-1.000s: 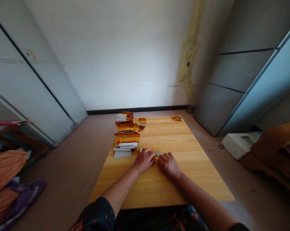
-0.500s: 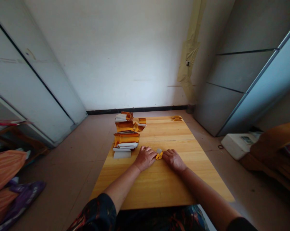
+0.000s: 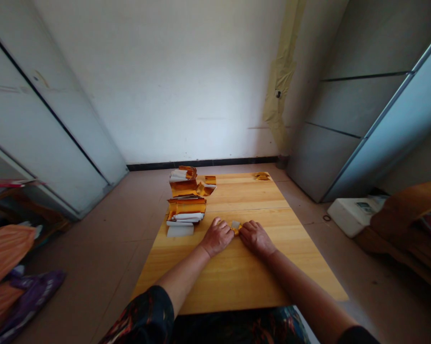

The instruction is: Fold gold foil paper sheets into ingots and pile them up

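Note:
A small piece of gold foil paper (image 3: 236, 224), partly folded and showing a pale grey-white patch, lies on the wooden table (image 3: 229, 277) between my two hands. My left hand (image 3: 218, 237) grips its left edge with fingers curled together. On the opposite edge, my right hand (image 3: 256, 238) is closed with its fingertips pressed on the paper. Fingers cover much of the piece. Left of my left hand are a stack of gold and white paper sheets (image 3: 187, 206) and a pale sheet (image 3: 180, 231) at its near side.
More gold paper (image 3: 183, 188) and a curled bundle (image 3: 183, 174) lie at the table's far left. A folded gold piece (image 3: 261, 176) sits at the far right corner. Beyond stand a wall and a grey refrigerator (image 3: 330, 134); a white box (image 3: 353, 216) is on the right.
My hands have come slightly closer together over the gold paper. Less of its gold part shows between them, and its pale patch looks squarer.

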Tool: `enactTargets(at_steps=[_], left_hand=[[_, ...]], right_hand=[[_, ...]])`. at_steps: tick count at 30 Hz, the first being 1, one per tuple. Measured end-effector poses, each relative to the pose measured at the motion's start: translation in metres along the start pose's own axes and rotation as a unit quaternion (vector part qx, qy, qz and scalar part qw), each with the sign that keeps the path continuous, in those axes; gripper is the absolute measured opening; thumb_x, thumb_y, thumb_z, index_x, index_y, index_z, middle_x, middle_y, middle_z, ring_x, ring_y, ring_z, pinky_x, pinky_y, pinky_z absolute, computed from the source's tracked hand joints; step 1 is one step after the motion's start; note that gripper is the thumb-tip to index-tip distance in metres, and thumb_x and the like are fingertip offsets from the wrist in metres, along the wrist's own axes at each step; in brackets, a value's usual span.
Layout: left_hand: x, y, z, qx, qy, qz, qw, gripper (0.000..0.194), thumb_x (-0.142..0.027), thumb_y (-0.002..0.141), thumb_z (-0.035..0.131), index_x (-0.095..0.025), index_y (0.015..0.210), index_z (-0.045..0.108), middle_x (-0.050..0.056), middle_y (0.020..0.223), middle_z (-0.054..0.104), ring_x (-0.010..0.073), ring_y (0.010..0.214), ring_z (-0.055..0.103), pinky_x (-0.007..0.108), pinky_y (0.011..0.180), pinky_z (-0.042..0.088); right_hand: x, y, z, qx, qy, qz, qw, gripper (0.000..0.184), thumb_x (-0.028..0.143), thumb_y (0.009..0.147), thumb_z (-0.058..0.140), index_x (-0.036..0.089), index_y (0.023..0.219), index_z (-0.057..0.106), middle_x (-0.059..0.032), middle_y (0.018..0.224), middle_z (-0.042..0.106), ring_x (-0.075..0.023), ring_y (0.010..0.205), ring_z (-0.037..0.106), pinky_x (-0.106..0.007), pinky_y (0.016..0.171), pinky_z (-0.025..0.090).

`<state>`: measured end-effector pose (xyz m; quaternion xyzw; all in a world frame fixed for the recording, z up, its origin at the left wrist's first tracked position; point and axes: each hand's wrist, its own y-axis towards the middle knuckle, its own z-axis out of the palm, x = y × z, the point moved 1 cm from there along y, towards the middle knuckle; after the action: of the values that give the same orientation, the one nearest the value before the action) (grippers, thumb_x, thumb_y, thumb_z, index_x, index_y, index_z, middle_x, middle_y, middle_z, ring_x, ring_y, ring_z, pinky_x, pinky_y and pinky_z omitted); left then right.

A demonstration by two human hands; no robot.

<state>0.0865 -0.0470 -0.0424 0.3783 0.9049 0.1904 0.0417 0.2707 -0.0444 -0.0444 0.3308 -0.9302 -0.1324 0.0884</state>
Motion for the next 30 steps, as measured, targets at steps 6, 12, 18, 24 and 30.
enactTargets(at_steps=[6,12,18,24,30], left_hand=[[-0.004,-0.001,0.000,0.003,-0.034,-0.026,0.999,0.019,-0.027,0.090,0.044,-0.022,0.088,0.062,0.005,0.078,0.061,0.0191,0.086,0.052,0.043,0.089,0.031],[0.003,-0.001,0.004,0.030,-0.097,-0.069,0.992,0.020,-0.014,0.079,0.051,-0.022,0.091,0.064,0.005,0.087,0.063,0.0203,0.090,0.051,0.036,0.081,0.038],[0.002,0.000,0.010,0.029,-0.097,-0.069,0.992,0.024,-0.011,0.081,0.048,-0.022,0.094,0.065,0.005,0.091,0.065,0.0193,0.089,0.053,0.034,0.078,0.039],[0.005,-0.002,0.014,0.022,-0.108,-0.091,0.990,0.023,-0.016,0.086,0.046,-0.023,0.099,0.065,0.005,0.087,0.067,0.0187,0.086,0.056,0.034,0.078,0.039],[0.005,0.005,0.025,-0.021,-0.176,-0.199,0.964,0.031,-0.010,0.085,0.044,-0.023,0.108,0.061,0.003,0.100,0.068,0.0169,0.093,0.059,0.032,0.082,0.043]], right_hand=[[0.008,0.001,0.007,0.010,-0.031,0.044,0.999,0.014,0.019,0.090,0.049,0.020,0.083,0.061,-0.0053,0.087,0.059,-0.0179,0.083,0.047,-0.028,0.070,0.031],[0.007,-0.003,0.005,0.024,-0.038,0.049,0.998,0.014,0.021,0.091,0.049,0.022,0.087,0.062,-0.0057,0.091,0.059,-0.0181,0.085,0.048,-0.028,0.071,0.032],[0.003,-0.005,0.011,-0.002,-0.007,0.074,0.997,0.017,0.017,0.089,0.049,0.020,0.082,0.064,-0.0051,0.085,0.059,-0.0168,0.080,0.049,-0.027,0.071,0.035],[-0.003,-0.003,0.011,-0.017,0.047,0.114,0.992,0.019,0.015,0.089,0.046,0.019,0.083,0.064,-0.0039,0.083,0.061,-0.0143,0.080,0.053,-0.023,0.072,0.037],[0.000,0.001,0.005,0.006,0.035,0.184,0.982,0.019,0.021,0.091,0.045,0.020,0.082,0.062,-0.0044,0.085,0.062,-0.0144,0.081,0.056,-0.022,0.069,0.038]])
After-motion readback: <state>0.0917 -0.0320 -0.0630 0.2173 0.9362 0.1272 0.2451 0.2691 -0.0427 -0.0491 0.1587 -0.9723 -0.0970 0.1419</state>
